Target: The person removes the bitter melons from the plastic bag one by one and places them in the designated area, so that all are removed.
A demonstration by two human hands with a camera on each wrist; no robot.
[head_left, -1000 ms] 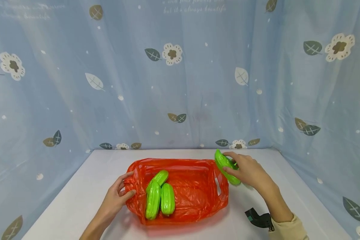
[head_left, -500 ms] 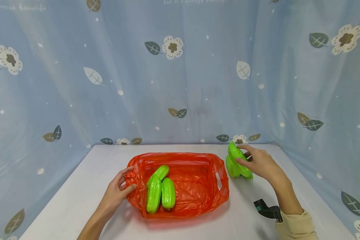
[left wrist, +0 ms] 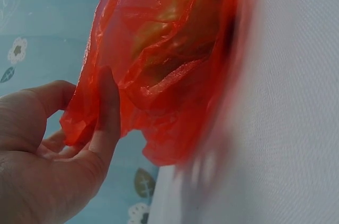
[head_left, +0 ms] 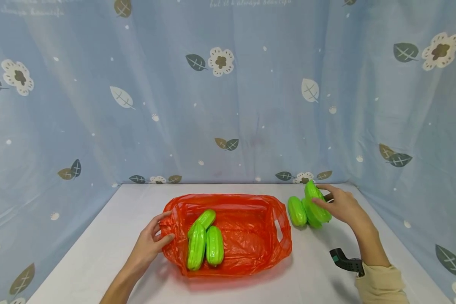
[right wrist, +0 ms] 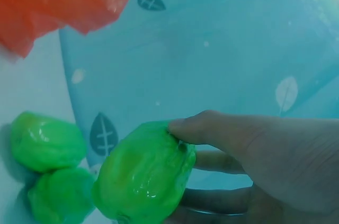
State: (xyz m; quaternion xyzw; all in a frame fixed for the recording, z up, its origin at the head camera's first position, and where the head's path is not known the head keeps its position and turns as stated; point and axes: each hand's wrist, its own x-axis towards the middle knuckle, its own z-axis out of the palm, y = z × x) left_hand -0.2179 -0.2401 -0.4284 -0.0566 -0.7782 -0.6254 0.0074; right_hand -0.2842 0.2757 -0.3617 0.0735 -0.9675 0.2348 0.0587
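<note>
A red plastic bag (head_left: 247,249) lies spread open on the white table, with several glossy green ridged gourds (head_left: 196,247) in its left half. At the bag's left end, my left hand (head_left: 150,240) pinches the handle part; the left wrist view shows thumb and fingers on either side of the thin red film (left wrist: 159,97). Right of the bag, my right hand (head_left: 343,204) holds another green gourd (head_left: 316,202) between thumb and fingers, its upper end tilted left. Close beneath and left of this held gourd lie two more gourds, the nearer to the bag being one gourd (head_left: 297,211) in plain sight.
A blue curtain (head_left: 251,105) with leaf and flower prints closes off the back and both sides of the white table (head_left: 137,202). A black wrist mount (head_left: 346,261) sticks out from the right forearm over the table.
My right hand has moved right with its gourd, away from the bag's right end, uncovering the gourds lying there. The left hand stays at the bag's left end.
</note>
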